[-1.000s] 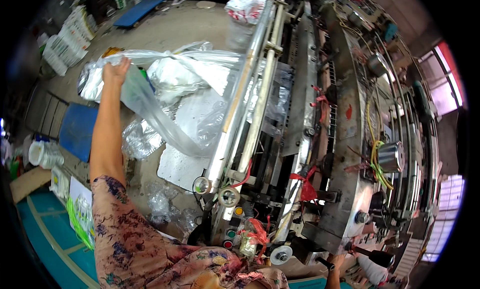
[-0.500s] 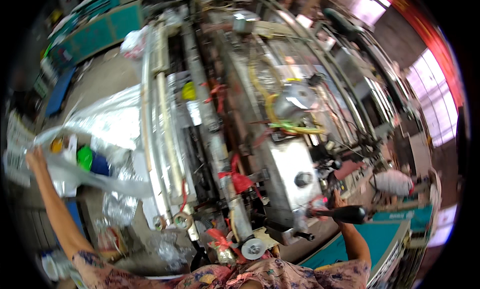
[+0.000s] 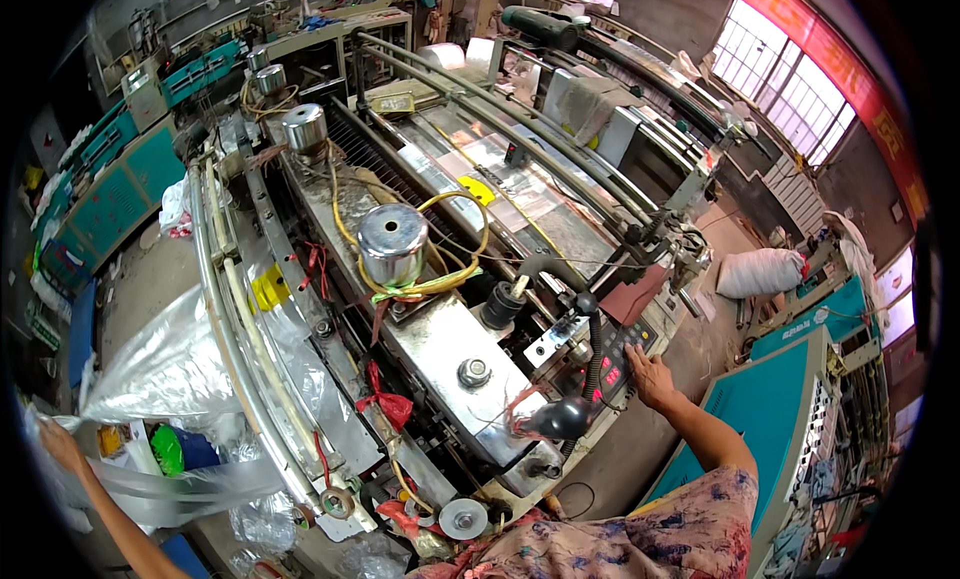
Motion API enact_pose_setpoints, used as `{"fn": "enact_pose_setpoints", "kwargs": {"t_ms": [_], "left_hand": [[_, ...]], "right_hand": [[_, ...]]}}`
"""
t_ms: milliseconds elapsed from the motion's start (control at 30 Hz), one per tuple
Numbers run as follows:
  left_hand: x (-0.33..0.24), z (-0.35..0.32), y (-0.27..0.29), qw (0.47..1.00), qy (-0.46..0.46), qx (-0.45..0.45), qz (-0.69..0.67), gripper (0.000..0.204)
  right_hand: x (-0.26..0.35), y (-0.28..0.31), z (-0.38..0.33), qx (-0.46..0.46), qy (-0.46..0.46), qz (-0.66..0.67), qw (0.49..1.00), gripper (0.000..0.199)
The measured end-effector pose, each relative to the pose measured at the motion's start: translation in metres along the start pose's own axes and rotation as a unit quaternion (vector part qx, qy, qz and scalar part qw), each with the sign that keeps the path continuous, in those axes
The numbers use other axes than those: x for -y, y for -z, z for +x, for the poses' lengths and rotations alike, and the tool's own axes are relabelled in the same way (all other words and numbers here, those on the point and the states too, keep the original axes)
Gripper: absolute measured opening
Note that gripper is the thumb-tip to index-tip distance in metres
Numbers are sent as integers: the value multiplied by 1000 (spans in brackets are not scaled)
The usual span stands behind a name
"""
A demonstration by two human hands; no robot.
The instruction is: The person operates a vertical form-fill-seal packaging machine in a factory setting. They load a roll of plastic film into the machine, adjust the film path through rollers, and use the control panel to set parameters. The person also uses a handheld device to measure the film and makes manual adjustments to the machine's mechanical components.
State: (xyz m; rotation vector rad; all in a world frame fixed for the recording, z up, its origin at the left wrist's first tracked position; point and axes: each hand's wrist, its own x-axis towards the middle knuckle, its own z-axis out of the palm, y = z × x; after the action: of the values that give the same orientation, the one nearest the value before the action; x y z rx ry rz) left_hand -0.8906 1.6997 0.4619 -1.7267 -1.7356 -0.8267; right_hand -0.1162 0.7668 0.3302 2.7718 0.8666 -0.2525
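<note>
Film [image 3: 215, 482] in the left hand [image 3: 60, 445], control panel [image 3: 612, 369] by the right [image 3: 652, 379]

The clear film hangs left of the machine [image 3: 440, 354], its gathered lower edge stretching rightward from the left hand's clenched fingers to the long metal roller [image 3: 212, 279]; the left hand is far nearer. It looks thin, glossy and creased. The right hand's fingers, released and grasping nothing, reach the panel with red lit digits; I cannot tell whether they press

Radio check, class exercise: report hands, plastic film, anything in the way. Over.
Left hand holding translucent plastic film. Right hand at dark rectangular control panel, red displays lit. Black rounded knob left of panel, apart from right hand.
</note>
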Motion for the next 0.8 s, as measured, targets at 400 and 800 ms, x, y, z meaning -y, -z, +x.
{"fn": "enact_pose_setpoints", "kwargs": {"t_ms": [400, 800], "left_hand": [[22, -214, 44, 883, -107, 403, -214, 49], [-73, -646, 344, 392, -230, 882, 123, 48]], "right_hand": [[8, 6, 17, 31, 39, -25, 998, 88], [-49, 16, 16, -34, 215, 36, 975, 86]]}}
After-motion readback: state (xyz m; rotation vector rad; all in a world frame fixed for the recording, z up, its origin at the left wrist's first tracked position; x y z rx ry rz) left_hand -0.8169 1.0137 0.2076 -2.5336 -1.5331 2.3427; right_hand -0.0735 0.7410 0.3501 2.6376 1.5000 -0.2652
